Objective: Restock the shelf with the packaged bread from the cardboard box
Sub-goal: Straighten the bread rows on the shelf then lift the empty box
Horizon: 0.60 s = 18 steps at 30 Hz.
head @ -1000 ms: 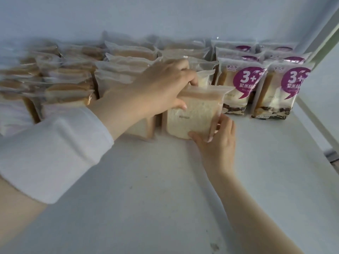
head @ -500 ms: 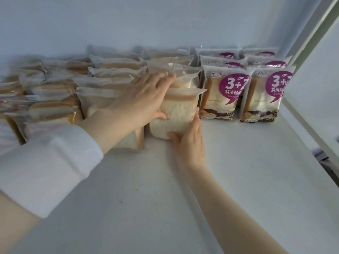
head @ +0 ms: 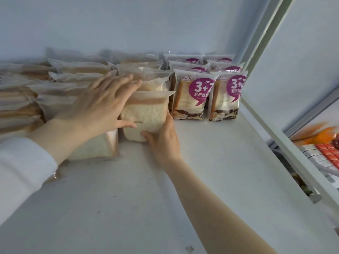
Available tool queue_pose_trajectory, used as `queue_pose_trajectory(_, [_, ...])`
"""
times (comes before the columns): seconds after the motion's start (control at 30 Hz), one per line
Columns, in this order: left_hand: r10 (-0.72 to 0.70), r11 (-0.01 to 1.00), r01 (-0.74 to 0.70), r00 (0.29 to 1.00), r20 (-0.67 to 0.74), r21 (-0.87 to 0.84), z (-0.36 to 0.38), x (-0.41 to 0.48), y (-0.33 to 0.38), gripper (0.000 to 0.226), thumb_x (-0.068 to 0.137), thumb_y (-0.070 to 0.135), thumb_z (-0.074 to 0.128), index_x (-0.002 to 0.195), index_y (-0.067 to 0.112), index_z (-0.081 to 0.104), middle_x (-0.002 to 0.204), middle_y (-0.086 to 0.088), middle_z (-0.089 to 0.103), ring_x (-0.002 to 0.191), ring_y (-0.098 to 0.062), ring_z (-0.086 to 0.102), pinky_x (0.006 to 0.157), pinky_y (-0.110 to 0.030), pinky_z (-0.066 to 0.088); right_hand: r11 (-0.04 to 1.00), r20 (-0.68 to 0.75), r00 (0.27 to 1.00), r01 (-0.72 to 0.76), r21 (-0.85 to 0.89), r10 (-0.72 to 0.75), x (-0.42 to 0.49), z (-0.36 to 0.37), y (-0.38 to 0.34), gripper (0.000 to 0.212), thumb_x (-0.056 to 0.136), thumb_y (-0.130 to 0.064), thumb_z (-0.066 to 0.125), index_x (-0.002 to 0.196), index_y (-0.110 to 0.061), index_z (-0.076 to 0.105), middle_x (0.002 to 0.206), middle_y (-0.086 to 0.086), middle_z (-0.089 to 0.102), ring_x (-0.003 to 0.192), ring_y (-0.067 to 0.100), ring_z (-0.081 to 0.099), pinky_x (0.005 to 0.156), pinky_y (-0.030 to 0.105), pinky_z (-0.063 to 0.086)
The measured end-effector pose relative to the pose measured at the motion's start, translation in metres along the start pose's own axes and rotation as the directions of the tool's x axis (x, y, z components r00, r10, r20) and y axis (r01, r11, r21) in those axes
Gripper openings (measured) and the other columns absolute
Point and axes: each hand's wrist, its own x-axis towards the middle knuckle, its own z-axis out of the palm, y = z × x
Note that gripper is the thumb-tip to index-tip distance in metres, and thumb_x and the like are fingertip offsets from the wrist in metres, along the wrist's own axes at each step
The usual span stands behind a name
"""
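A white shelf (head: 211,171) fills most of the view, with a pale back wall (head: 146,24) behind it. Near the shelf's middle stands the front bread pack (head: 146,114), a clear bag of white sliced bread. It is upright, and the short line of print on its face is too small to read.

To the left of that pack and behind it, clear-wrapped bread packs (head: 78,70) sit crowded together back to the wall. Just right of it stand two columns of purple-labelled packs (head: 190,96), three deep. Each front label carries a purple speech bubble with "3+" and a digit that looks like 2, Chinese text beginning "紫米味", and the brand "梦三千" at the top corner.

Further right, past a slanting white frame rail (head: 275,116), a lower level holds blurred red and silver packets (head: 326,154).

The left hand (head: 108,105), coming from a white sleeve (head: 23,162), lies flat with straight fingers across the tops of the packs left of and behind the front pack. Its thumb touches that pack's face. The right hand (head: 163,142) grasps the pack's lower right corner, thumb on the front and fingers up its right side.
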Motion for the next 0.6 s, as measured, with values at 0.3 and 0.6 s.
queue_pose_trajectory(0.3, [-0.098, 0.995, 0.101, 0.939, -0.330, -0.010, 0.010, -0.042, 0.008, 0.106, 0.072, 0.065, 0.056, 0.144, -0.001, 0.015, 0.148, -0.031, 0.022, 0.140, -0.041, 0.019, 0.113, -0.056, 0.014, 0.999, -0.032, 0.999, -0.007, 0.037, 0.008, -0.005, -0.004, 0.000, 0.100, 0.078, -0.022, 0.073, 0.148, -0.008, 0.003, 0.156, 0.006, 0.015, 0.143, 0.019, 0.019, 0.114, 0.029, 0.022])
queue_pose_trajectory(0.6, [-0.316, 0.940, 0.338, 0.915, -0.251, 0.045, 0.049, -0.076, 0.028, 0.089, 0.087, 0.051, 0.043, 0.140, -0.012, 0.012, 0.145, -0.037, 0.022, 0.138, -0.042, 0.013, 0.114, -0.049, 0.010, 1.000, -0.046, 0.999, -0.009, 0.017, 0.010, 0.003, 0.001, 0.007, 0.082, 0.078, -0.015, 0.071, 0.143, -0.006, 0.021, 0.146, 0.011, 0.037, 0.133, 0.024, 0.036, 0.102, 0.029, 0.032])
